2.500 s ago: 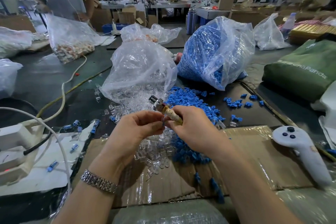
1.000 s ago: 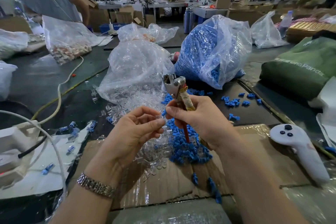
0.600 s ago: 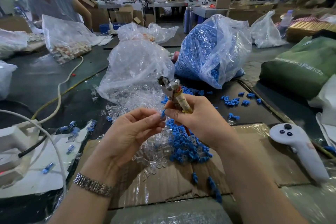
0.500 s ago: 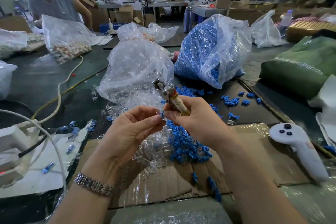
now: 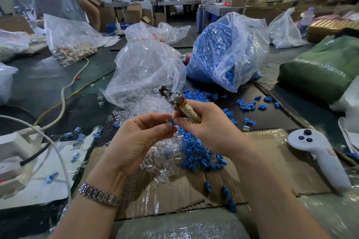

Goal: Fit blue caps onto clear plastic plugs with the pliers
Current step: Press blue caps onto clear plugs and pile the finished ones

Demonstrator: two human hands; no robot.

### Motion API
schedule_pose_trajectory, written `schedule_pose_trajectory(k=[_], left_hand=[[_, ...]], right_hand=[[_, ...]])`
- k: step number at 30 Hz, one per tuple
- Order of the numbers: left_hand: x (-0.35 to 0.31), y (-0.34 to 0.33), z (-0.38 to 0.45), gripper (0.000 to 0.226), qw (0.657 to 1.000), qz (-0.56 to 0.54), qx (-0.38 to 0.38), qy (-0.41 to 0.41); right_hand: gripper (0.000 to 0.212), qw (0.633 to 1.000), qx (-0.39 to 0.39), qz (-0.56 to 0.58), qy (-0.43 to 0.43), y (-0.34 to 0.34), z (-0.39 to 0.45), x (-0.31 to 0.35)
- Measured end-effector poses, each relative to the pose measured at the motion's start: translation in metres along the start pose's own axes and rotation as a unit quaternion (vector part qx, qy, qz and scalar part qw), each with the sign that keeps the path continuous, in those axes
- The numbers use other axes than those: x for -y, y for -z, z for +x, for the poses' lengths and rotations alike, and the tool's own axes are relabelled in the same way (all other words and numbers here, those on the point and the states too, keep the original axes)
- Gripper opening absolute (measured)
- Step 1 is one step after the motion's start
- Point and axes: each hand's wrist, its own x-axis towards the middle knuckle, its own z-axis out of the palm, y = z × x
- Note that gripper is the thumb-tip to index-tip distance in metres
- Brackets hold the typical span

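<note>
1. Factory benches and cardboard boxes fill the background; the dark table [image 5: 38, 83] in front carries bags, loose parts and a flat sheet of cardboard [image 5: 272, 161] under the hands.
2. The right hand [image 5: 209, 128] is curled round the pliers [image 5: 179, 105], gripping the wrapped handles; the metal head sticks up and away to the left, above both hands. How the jaws stand cannot be told.
3. The left hand [image 5: 139, 139] meets the right fingertip to fingertip, and a blue cap [image 5: 172, 121] is pinched between them, just below the pliers' handle.
4. Whether a clear plug sits with that cap is hidden by the fingers.
5. A pile of clear plugs [image 5: 163, 159] lies right beneath the hands, touching a pile of blue caps [image 5: 200, 157] just under the right wrist.
6. Beyond the hands stands a bag of plugs [image 5: 147, 68], and beyond the right hand a bag of caps [image 5: 223, 48].
7. A white controller [image 5: 318, 153] lies well right of the right hand.
8. A watch [image 5: 99, 196] circles the left wrist.
</note>
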Motion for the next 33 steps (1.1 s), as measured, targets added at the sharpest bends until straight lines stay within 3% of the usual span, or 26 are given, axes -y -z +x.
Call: schedule_pose_trajectory(k=[6,8,11,17,33], left_hand=[[-0.002,0.009,0.003,0.024,0.998,-0.042,-0.04,-0.032],[-0.005,0.013,0.005,0.025,0.994,-0.071,-0.064,-0.044],[-0.008,0.014,0.005,0.023,0.992,-0.085,-0.078,-0.059],[-0.008,0.006,0.001,0.022,0.994,-0.034,-0.066,-0.076],[-0.004,0.013,0.001,0.033,0.989,0.067,-0.061,-0.114]], right_hand=[[0.029,0.996,-0.019,0.046,-0.077,0.0,-0.001,0.005],[0.042,0.982,0.032,0.112,-0.152,0.004,-0.003,0.006],[0.05,0.957,0.136,0.119,-0.226,0.002,-0.006,0.007],[0.049,0.942,0.19,0.164,-0.223,-0.009,-0.008,0.013],[0.052,0.957,0.15,0.122,-0.216,-0.019,-0.005,0.013]])
